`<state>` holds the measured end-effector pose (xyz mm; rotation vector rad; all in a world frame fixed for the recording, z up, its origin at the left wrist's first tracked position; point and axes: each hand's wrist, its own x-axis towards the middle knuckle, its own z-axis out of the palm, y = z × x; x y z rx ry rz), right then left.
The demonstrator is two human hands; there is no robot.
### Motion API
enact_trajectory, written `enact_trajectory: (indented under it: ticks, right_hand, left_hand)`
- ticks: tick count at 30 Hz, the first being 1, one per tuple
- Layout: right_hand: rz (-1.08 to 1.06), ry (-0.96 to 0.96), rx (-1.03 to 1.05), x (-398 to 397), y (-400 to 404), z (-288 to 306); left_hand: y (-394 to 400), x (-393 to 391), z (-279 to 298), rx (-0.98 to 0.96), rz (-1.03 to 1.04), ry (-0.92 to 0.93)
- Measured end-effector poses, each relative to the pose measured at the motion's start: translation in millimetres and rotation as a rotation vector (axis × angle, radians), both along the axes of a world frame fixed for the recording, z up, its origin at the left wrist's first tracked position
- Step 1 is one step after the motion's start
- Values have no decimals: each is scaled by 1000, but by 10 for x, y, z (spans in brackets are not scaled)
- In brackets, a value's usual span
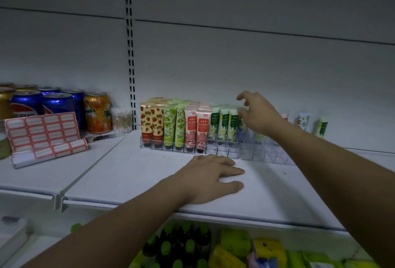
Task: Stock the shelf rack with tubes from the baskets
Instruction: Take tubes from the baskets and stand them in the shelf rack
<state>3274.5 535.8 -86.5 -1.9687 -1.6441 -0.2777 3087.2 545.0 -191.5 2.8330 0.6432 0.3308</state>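
White shelf (119, 167) in the head view carries a clear rack (192, 149), its left slots filled with tubes (175, 126) and its right slots mostly bare (baskets unseen); left hand (210, 179) rests flat, right hand (258, 113) reaches, its hold unclear

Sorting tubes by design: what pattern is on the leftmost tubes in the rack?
Red strawberries on cream, seen in the head view: leftmost tubes.

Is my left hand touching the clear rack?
Apart. In the head view, the left hand lies flat on the white shelf, and a thin strip of bare shelf shows between its knuckles and the clear rack's front edge.
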Motion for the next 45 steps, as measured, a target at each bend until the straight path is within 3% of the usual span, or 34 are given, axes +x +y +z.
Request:
enact_trajectory:
  ticks: [5,11,14,19,22,24,27,33,37,45]
  right_hand:
    - [-19,-14,-139,-131,-410,212]
    - [78,-22,-325,-547,-990,147]
    - [154,21,-310,-760,-1275,-19]
    - [306,286,-291,-1172,-1794,-433]
    - [341,447,-301,-1386,-1970,-780]
    - [354,523,-295,-1517,-1990,-1107]
    - [361,606,-340,-1709,-1967,-1757]
    - [287,656,-713,-1901,-1826,-3202]
    - [202,659,-919,-1947,-1825,-4094]
    - [211,571,-1261,-1929,-1943,-5420]
  left_hand:
    - [-119,-43,92,-36,57,-29]
    - [-483,-131,165,375,418,41]
    - [-709,-255,132,279,532,24]
    - [-1225,-759,-11,138,598,-350]
    - [-1497,-1112,-380,144,561,-613]
    - [-1573,-1325,-777,96,612,-660]
    - [-1540,-1550,-1464,-97,707,-503]
    - [-1569,-1695,-2737,-574,835,-157]
    - [-1672,-1649,-3482,-777,897,58]
    - [-1965,-1632,-4606,-1008,963,267]
